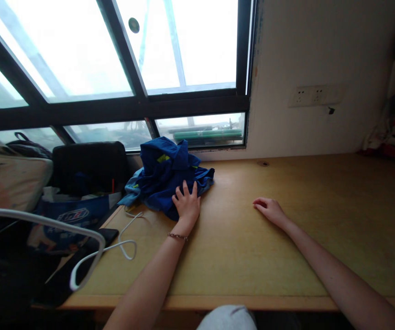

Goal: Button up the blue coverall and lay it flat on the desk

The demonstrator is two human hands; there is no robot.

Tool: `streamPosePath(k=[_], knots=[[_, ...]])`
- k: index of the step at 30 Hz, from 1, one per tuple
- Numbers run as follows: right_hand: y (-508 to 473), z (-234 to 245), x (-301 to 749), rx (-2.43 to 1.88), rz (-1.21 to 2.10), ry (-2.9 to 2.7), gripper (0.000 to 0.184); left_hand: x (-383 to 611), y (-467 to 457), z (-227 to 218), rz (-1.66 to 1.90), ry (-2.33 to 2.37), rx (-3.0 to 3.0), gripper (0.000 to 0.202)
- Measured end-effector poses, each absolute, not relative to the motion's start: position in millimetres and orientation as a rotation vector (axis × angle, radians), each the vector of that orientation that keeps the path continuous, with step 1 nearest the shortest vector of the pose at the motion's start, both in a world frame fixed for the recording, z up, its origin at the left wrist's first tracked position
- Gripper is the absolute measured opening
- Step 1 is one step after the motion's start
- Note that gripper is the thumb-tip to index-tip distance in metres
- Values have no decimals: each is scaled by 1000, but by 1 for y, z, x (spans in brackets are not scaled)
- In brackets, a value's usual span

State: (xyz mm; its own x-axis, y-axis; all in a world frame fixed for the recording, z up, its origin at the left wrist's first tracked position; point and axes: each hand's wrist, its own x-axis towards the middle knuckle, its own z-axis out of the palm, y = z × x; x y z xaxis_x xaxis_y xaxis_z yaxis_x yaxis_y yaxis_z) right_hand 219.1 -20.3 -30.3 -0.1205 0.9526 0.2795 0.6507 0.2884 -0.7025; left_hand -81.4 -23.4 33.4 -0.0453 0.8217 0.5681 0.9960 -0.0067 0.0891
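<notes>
A crumpled blue garment (165, 176) with small yellow-green marks lies bunched at the back left of a wooden desk (269, 256). My left hand (186, 202) rests on the garment's near edge, fingers spread and lying on the cloth; a thin bracelet circles that wrist. My right hand (269, 210) lies flat on the bare desk to the right of the garment, fingers stretched out, holding nothing.
A white plastic hanger (80, 247) lies over the desk's left edge, its hook near the garment. A black chair back (89, 167) and bags (68, 217) stand to the left. A window is behind, a wall socket (309, 95) at the right.
</notes>
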Motion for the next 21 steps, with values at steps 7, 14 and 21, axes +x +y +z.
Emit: streamPosePath(k=[7, 14, 21], knots=[[-21, -31, 220, -1421, 541, -1861, 17, -100, 5, 5, -423, -2107, -1866, 28], [-23, -29, 219, -1426, 535, -1874, 18, -108, 8, 20, -1213, -2184, -2212, 14], [-29, -16, 210, -1384, 710, -1693, 25, -44, -68, 85, -2802, -2182, -2836, 33]])
